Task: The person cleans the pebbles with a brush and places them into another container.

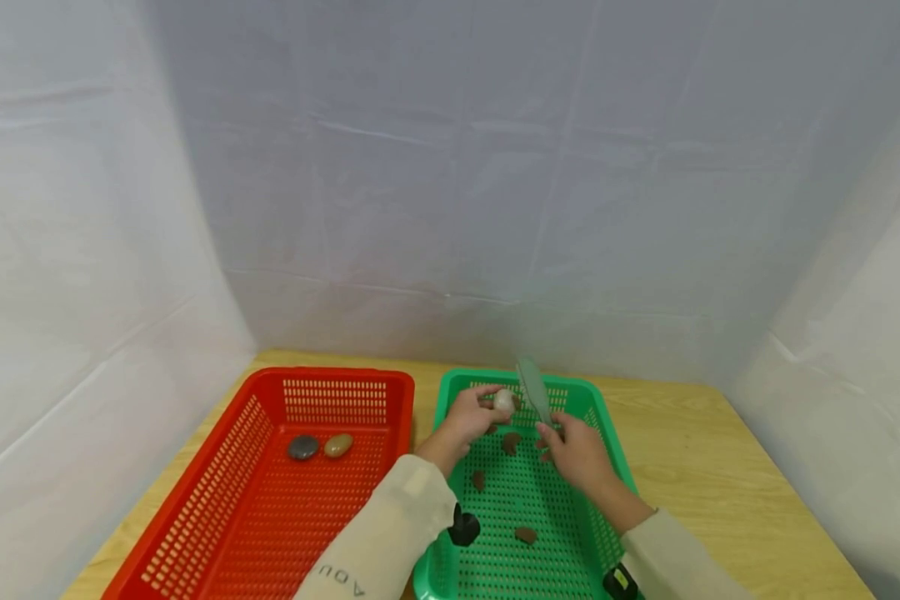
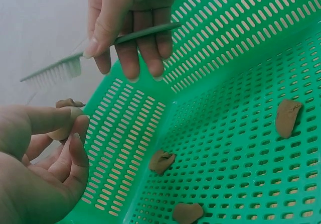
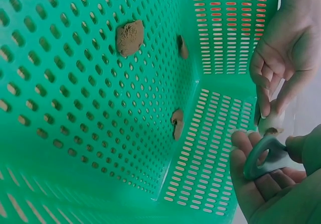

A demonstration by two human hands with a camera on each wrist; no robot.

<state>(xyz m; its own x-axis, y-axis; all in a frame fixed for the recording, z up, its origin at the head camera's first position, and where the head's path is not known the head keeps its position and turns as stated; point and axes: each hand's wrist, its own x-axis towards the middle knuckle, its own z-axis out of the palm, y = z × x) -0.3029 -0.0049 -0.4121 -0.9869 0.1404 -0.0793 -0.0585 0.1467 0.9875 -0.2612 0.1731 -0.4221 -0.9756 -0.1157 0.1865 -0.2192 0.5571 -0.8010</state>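
My left hand (image 1: 461, 421) pinches a pale, smooth stone (image 1: 504, 402) between thumb and fingers, above the far end of the green basket (image 1: 607, 425). A bit of brown clay (image 2: 69, 103) clings to the stone. In my right hand (image 1: 579, 457) is a green brush (image 1: 534, 390), gripped by its handle, whose looped end (image 3: 257, 166) shows in the right wrist view. Its pale bristles (image 2: 60, 73) point down in the left wrist view, close to the stone but apart from it. Several brown clay lumps (image 1: 526, 535) lie on the green basket's floor.
Left of the green basket stands a red basket (image 1: 401, 408). A dark grey stone (image 1: 303, 447) and a tan stone (image 1: 338, 445) lie side by side in it. Both baskets are on a wooden table (image 1: 720, 492), with white sheeting (image 1: 450, 208) behind and at the sides.
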